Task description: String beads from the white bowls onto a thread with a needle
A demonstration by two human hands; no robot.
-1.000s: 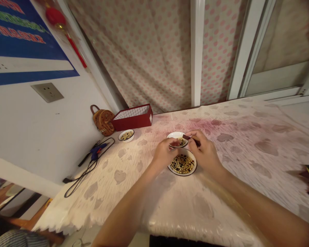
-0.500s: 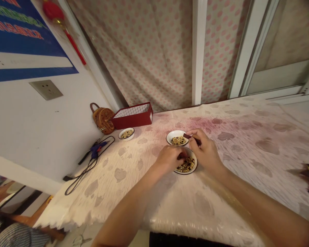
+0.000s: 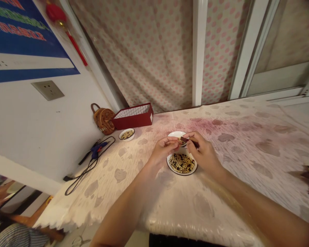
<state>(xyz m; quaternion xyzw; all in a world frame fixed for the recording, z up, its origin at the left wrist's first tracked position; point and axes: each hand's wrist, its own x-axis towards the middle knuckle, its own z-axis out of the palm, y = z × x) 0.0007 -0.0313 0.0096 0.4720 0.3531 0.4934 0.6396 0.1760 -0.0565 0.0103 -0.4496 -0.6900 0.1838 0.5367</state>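
Observation:
My left hand [image 3: 164,148] is closed in a pinch above the bowls, its fingertips at a small yellowish bead-like piece [image 3: 180,139], partly hidden. Wrapped around a short, flat, dark reddish-brown tool [image 3: 184,139] is my right hand [image 3: 201,148]; the tool's exact kind cannot be made out. Its tip meets the left fingertips. Below them stands a white dark-rimmed bowl [image 3: 169,167] full of small yellow and black bead-like pieces [image 3: 182,163]. A second white bowl [image 3: 175,133] sits just behind, largely covered by my hands.
A smaller white bowl [image 3: 130,138] of similar pieces stands to the left, before a red box [image 3: 136,120] and a brown mini backpack [image 3: 104,120]. A blue glue gun [image 3: 96,150] with a black cord lies near the wall. Patterned cloth [image 3: 221,206] covers the table.
My left hand has risen out of the near bowl and moved up to the tool's tip. My right hand stays nearly in place, still holding the tool.

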